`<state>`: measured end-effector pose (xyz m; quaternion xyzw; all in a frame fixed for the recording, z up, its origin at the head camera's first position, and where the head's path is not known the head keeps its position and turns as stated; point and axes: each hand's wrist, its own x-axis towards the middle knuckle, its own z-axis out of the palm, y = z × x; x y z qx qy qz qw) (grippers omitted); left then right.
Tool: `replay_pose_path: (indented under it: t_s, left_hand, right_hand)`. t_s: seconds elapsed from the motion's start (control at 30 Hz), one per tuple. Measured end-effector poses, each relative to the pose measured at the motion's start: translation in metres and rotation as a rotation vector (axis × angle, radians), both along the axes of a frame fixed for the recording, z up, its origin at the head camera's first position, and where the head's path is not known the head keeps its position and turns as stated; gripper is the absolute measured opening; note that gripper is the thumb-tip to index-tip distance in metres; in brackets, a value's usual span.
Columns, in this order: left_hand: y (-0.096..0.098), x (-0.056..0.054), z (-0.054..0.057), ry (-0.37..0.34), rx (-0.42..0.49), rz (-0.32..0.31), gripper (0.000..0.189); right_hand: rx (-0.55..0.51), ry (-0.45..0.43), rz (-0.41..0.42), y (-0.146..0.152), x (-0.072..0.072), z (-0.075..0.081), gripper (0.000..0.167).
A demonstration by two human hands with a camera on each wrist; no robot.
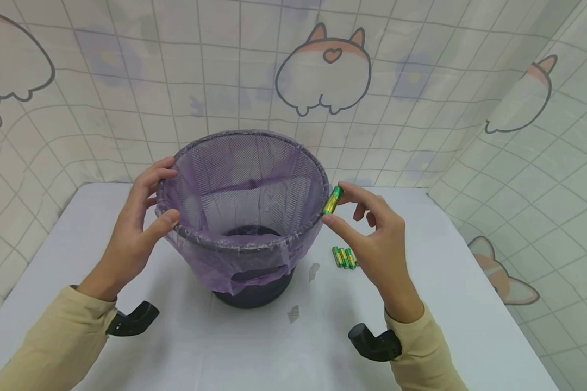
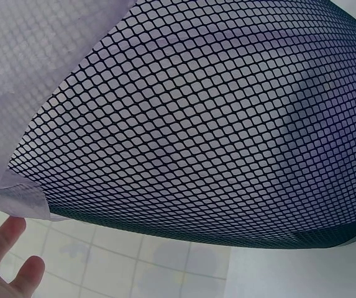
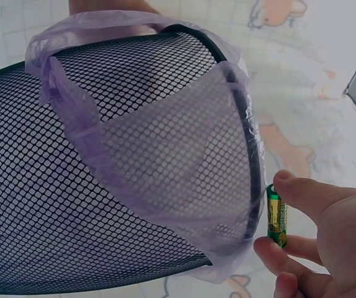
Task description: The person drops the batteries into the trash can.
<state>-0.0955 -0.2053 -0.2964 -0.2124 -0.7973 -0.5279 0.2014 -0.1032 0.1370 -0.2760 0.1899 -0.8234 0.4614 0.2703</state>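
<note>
a checked cloth [image 1: 225,70] with cartoon animals hangs behind the white tabletop [image 1: 176,353]. on that is a dark mesh bin [image 1: 247,298], a purple bag [image 1: 207,266] lining it and folded over the rim. the left hand [image 1: 132,231] holds the rim, its grip spread wide; the right hand [image 1: 379,236], beside the rim, narrowly pinches a green-gold battery [image 1: 332,201]. more batteries [image 1: 344,258] lie nearby.

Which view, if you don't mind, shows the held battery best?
The right wrist view: the held battery looks largest there, with lettering visible. The head view shows it smaller; the left wrist view misses it.
</note>
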Motion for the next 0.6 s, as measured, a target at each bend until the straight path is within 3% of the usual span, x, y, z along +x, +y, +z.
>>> replay_pose_path:
  t_s: [0.6]
  left_hand:
    - [0.0, -0.0002, 0.0, -0.001, 0.008, -0.008, 0.054]
  right_hand:
    - [-0.026, 0.013, 0.043, -0.0075, -0.0019, 0.0064, 0.05]
